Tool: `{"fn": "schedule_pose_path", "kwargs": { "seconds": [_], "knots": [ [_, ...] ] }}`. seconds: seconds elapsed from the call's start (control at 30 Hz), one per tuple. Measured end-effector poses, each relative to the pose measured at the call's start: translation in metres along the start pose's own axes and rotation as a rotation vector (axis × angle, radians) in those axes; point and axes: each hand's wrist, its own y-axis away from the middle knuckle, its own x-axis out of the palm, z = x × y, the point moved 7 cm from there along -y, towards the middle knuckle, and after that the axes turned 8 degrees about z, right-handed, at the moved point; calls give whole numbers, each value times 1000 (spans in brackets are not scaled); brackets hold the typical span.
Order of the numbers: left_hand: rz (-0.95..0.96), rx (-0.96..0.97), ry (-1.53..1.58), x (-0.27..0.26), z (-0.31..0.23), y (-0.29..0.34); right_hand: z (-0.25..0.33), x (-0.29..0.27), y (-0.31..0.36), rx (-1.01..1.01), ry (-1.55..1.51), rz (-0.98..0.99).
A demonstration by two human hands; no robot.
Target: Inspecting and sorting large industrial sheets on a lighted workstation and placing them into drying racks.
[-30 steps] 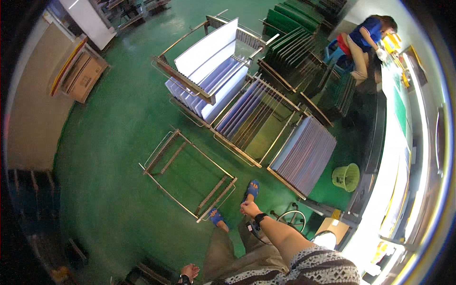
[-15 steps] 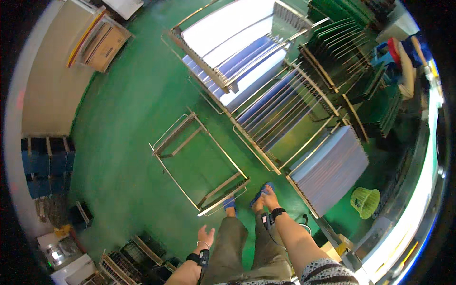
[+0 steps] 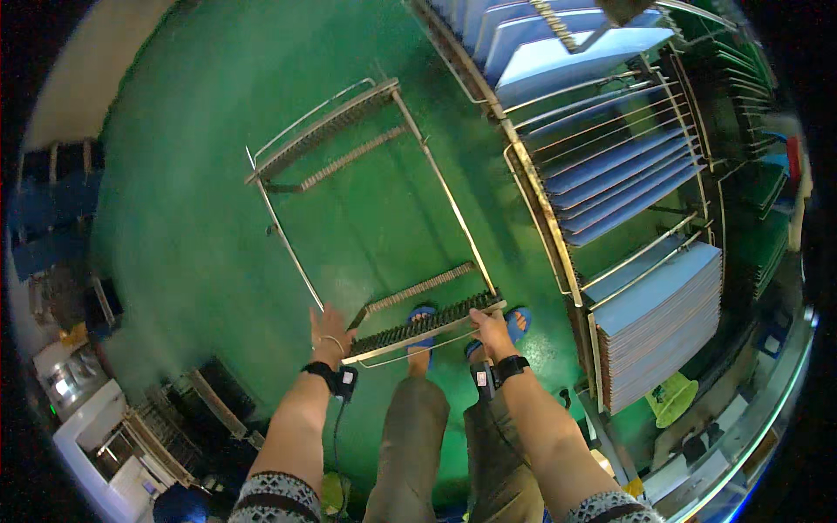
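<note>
An empty metal rack (image 3: pixel 453 205), a rectangular frame with slotted, toothed bars at both ends, stands in front of me at my feet. My left hand (image 3: pixel 329 338) is at its near left corner, fingers stretched out and apart beside the side rod. At the near right corner my right hand (image 3: pixel 493 331) grips the end of the toothed bar, thumb on top; the other fingers are partly hidden beneath it. Both wrists wear black straps with small devices.
Right of the rack, a long row of metal racks (image 3: pixel 523 166) holds blue-white panels (image 3: pixel 623 187). A tight stack of panels (image 3: pixel 663 322) stands nearer, beside a yellow-green basket (image 3: pixel 673 399). Dark racks (image 3: pixel 196 410) lie at the lower left. The floor (image 3: pixel 192 227) is green.
I have bent toward the rack, which now looks larger. Both hands have moved forward to its near end, and my right hand has taken hold of the bar.
</note>
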Motion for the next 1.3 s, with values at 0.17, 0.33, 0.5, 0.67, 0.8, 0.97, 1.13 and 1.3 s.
{"fn": "schedule_pose_path", "kwargs": {
  "seconds": [0.17, 0.33, 0.5, 0.67, 0.8, 0.97, 1.13, 1.3],
  "knots": [
    [239, 12, -201, 54, 27, 9, -8, 23, -8, 7, 39, 91],
    [400, -63, -145, 97, 38, 46, -46, 75, -15, -73, 263, 168],
    [627, -109, 75, 246, 104, 97, -37, 212, -9, -321, 442, 358],
    [604, -384, 907, 309, 92, 95, -26, 207, 14, -309, 391, 470],
    [498, -296, 1177, 248, 4, 52, -99, 70, 30, -78, 96, 475],
    [525, -58, 1228, 224, -26, 43, -65, -36, 116, 71, -165, 285],
    [550, 8, 443, 230, 20, 46, -40, -123, 191, -29, -507, -66],
    [376, 117, 393, 45, -67, 13, -52, -240, 283, -285, -709, -483]
  ]
}}
